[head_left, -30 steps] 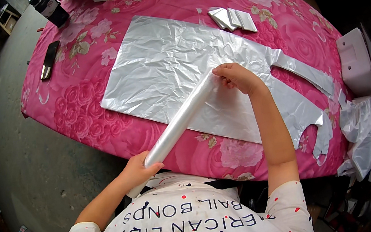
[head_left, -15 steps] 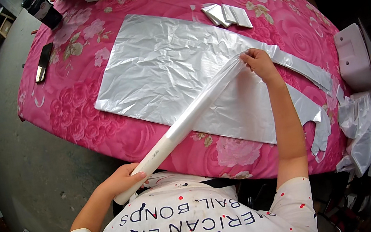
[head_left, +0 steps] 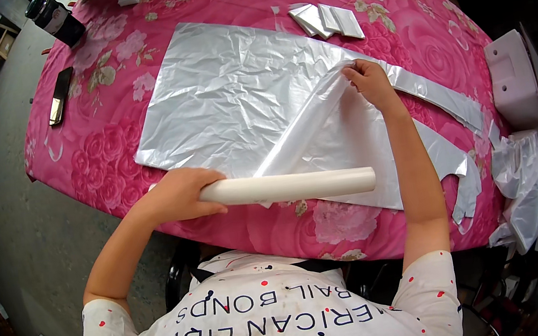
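Pink tablecloth (head_left: 107, 157) under silvery bags (head_left: 229, 90); grey floor (head_left: 29, 217).

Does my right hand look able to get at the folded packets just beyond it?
Likely yes: only the plastic sheet and tablecloth lie between the right hand and the packets, though that hand pinches plastic and might need to let go.

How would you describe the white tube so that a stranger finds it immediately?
Find the pink flowered tablecloth. Near its front edge, the left hand holds a long white tube, nearly level across the picture. Unlike the wrinkled silvery plastic, it is smooth and round.
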Demonstrator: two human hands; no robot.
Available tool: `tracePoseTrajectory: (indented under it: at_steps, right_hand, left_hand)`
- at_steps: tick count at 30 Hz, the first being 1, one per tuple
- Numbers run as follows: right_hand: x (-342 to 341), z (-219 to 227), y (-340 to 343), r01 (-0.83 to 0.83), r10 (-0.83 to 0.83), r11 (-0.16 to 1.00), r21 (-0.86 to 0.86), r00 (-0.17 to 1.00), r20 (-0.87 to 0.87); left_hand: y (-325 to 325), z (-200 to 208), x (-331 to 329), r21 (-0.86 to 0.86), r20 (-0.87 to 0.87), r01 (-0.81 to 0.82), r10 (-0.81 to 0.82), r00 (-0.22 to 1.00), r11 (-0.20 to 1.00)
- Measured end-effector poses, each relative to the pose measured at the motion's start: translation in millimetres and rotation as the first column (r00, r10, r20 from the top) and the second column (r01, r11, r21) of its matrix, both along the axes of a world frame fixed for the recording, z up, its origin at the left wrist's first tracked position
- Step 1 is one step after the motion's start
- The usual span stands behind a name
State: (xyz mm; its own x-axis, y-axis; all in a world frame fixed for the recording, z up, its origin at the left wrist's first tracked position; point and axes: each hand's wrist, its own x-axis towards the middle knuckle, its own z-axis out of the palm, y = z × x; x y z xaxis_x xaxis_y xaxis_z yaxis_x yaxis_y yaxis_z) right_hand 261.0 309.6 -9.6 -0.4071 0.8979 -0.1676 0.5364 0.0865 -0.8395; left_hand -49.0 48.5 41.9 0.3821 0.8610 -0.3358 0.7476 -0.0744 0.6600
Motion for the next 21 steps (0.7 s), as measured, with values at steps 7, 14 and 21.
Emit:
tracePoseTrajectory:
  at_steps: [7, 14, 21]
  right_hand:
    - [-27, -6, 8, -0.122, 0.121, 0.992, 0.032, 0.992, 0.023]
    - [-24, -4, 14, -0.081, 0.067, 0.983, -0.166, 0.994, -0.09]
    - [-34, 32, -94, -0.123, 0.131, 0.956, 0.268, 0.991, -0.011]
  left_hand:
    - [59, -46, 62, 0.649, -0.037, 0.155, -0.172, 0.984, 0.745]
    - [23, -65, 75, 0.465, -0.184, 0.454, -0.419, 0.889, 0.76]
    - [-1, -72, 96, 0.481, -0.182, 0.32, -0.264, 0.947, 0.817]
